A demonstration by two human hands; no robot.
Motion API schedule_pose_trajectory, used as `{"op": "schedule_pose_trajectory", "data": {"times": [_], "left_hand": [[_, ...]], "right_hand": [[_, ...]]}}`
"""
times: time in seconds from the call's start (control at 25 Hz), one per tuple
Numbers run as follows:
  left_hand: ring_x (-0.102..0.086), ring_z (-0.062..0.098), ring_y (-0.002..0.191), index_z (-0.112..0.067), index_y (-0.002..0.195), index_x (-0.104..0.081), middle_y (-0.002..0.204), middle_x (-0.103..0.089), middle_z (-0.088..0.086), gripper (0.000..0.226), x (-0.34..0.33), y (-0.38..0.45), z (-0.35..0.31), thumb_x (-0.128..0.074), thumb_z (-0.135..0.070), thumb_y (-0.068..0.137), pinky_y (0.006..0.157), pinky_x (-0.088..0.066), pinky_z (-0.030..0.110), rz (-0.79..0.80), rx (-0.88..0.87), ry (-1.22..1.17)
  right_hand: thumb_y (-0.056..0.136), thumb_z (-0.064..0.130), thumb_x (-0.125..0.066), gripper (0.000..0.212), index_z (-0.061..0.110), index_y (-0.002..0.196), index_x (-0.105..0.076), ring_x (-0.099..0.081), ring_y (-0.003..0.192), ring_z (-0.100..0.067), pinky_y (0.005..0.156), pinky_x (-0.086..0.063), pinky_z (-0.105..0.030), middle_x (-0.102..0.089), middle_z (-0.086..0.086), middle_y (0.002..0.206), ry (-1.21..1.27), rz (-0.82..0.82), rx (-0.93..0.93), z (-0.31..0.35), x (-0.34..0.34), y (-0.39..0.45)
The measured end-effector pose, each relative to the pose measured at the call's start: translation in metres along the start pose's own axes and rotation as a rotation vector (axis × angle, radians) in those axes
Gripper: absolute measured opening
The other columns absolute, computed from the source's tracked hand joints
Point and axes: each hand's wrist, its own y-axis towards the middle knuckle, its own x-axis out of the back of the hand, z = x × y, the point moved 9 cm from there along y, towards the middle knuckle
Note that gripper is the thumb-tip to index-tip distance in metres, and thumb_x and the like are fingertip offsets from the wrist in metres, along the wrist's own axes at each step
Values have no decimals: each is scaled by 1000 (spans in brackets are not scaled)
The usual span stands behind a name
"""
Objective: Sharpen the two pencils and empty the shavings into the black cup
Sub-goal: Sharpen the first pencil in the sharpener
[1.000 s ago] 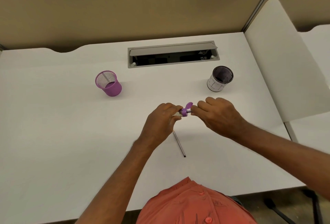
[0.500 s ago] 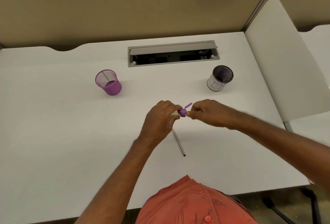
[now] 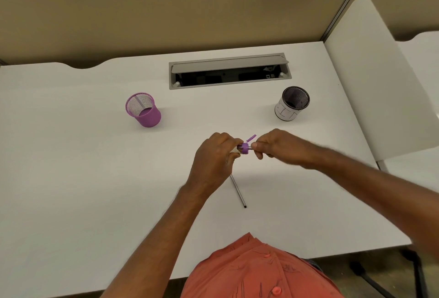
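Pencil one point(image 3: 250, 147) is seated in the purple sharpener point(image 3: 244, 148), above the middle of the bench point(image 3: 71, 179), between your two hands. Only a short stub of its shaft shows. Your left hand point(image 3: 213, 157) has its fingers closed round the sharpener body; your right hand point(image 3: 278, 147) has its fingers pinched on the pencil just beside the sharpener mouth. The sharpener's lid flap point(image 3: 251, 138) stands open and tilted upward. Pencil two point(image 3: 238, 191) lies flat on the bench below your left hand, its upper end hidden under the hand, so its point condition cannot be told.

Risk, as judged: with the flap open, turning or tipping the sharpener may spill shavings onto the bench before they reach the black cup point(image 3: 292, 104). Twisting with the pencil at an angle may snap the lead. A dropped wrist may roll pencil two toward the near edge.

The black cup stands upright to the far right, well apart from your hands, with an unobstructed path to it. The purple mesh cup point(image 3: 143, 109) stands far left, clear of the work. The open cable tray point(image 3: 229, 71) lies beyond both cups; keep shavings away from it. The right bench edge is near the black cup.
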Motion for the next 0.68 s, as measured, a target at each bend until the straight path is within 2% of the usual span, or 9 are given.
{"op": "schedule_pose_trajectory", "data": {"times": [0.04, 0.08, 0.12, 0.24, 0.32, 0.4, 0.48, 0.56, 0.68], "left_hand": [[-58, 20, 88, -20, 110, -71, 96, -67, -4, 29, 1, 1, -1, -78, -13, 82, 70, -49, 31, -3, -14, 4], [-57, 20, 88, -19, 110, -71, 96, -67, -4, 30, 1, 1, -2, -78, -13, 82, 69, -49, 32, -3, -19, 6], [-57, 20, 88, -20, 111, -70, 96, -67, -4, 30, 2, 2, 0, -78, -14, 83, 70, -50, 33, -4, -15, 5], [-57, 18, 90, -20, 113, -70, 98, -66, -5, 30, 4, 3, 7, -77, -16, 85, 72, -50, 32, -3, 2, -17], [-56, 17, 92, -20, 115, -69, 100, -66, -5, 29, 5, 4, 10, -75, -17, 87, 75, -50, 31, 6, 11, -39], [-56, 16, 94, -21, 117, -68, 102, -66, -6, 27, 2, 4, 12, -72, -20, 90, 77, -50, 32, 26, 19, -63], [-55, 16, 96, -22, 119, -67, 102, -65, -7, 26, -3, 2, 9, -68, -21, 93, 79, -51, 33, 56, 21, -80], [-54, 15, 95, -21, 118, -68, 101, -65, -7, 26, -5, 1, 7, -69, -20, 92, 77, -50, 32, 63, 20, -79], [-55, 16, 92, -21, 115, -69, 100, -66, -7, 26, -1, 1, 4, -73, -19, 89, 72, -49, 29, 30, 8, -41]], "right_hand": [[103, 44, -52, 39, 19, 78, -66, -33, 52, -14, 49, -23, -28, -41, 4, 63, 245, 117, -118, -4, -4, 2], [103, 45, -54, 40, 18, 77, -68, -30, 51, -13, 49, -21, -27, -39, 2, 63, 312, 155, -158, -2, -4, 3], [102, 47, -54, 41, 19, 76, -70, -33, 52, -13, 50, -24, -27, -42, 0, 63, 247, 126, -147, 1, -2, 4], [98, 55, -53, 35, 26, 83, -66, -54, 65, -15, 60, -42, -33, -61, 3, 76, -227, -201, 59, 18, 8, -8], [99, 43, -57, 18, 25, 95, -59, -56, 71, -19, 57, -47, -36, -59, 7, 86, -509, -429, 354, 38, 9, -26], [101, 25, -61, 7, 19, 97, -61, -51, 66, -23, 47, -41, -38, -54, 1, 82, -867, -614, 609, 45, 2, -40], [101, 21, -62, 12, 18, 90, -63, -46, 58, -24, 44, -33, -36, -50, -1, 72, -1059, -744, 685, 41, 0, -44], [101, 25, -61, 15, 19, 88, -64, -47, 54, -25, 45, -28, -33, -52, 0, 70, -1012, -694, 620, 38, 0, -40], [103, 45, -46, 31, 26, 88, -66, -56, 62, -22, 53, -38, -32, -61, 5, 75, -658, -369, 272, 23, 6, -15]]}}
